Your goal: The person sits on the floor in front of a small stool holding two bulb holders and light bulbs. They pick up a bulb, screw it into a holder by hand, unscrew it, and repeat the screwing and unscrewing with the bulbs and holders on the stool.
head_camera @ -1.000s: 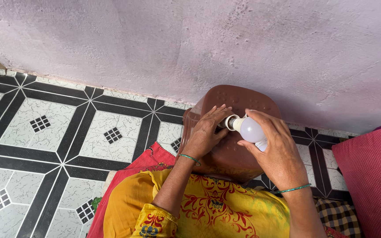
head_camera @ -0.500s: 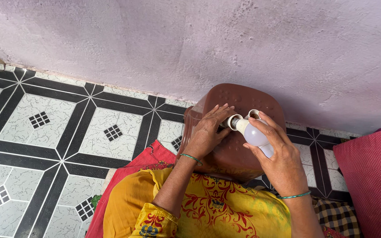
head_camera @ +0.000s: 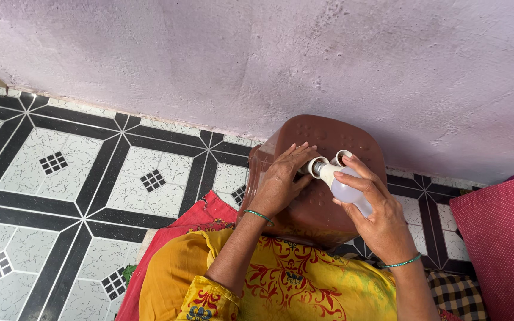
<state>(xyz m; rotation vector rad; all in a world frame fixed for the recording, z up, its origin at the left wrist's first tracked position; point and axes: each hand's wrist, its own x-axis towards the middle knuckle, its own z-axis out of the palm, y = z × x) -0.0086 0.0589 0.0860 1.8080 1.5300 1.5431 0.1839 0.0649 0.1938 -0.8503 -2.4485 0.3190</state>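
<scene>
Here the right hand (head_camera: 376, 208) has fingers clamped on the bulb (head_camera: 346, 189). Left hand (head_camera: 281, 181) fingers close on its socket (head_camera: 315, 166), at ten o'clock; best twist gently

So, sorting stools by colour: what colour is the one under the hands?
Brown, a plastic stool, clearest in the head view.

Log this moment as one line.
left hand on socket | right hand holds white bulb | brown stool beneath

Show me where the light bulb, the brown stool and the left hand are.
light bulb (head_camera: 347, 190): head view, on its white globe.
brown stool (head_camera: 328, 134): head view, on its bare seat.
left hand (head_camera: 281, 178): head view, on its back.
</scene>
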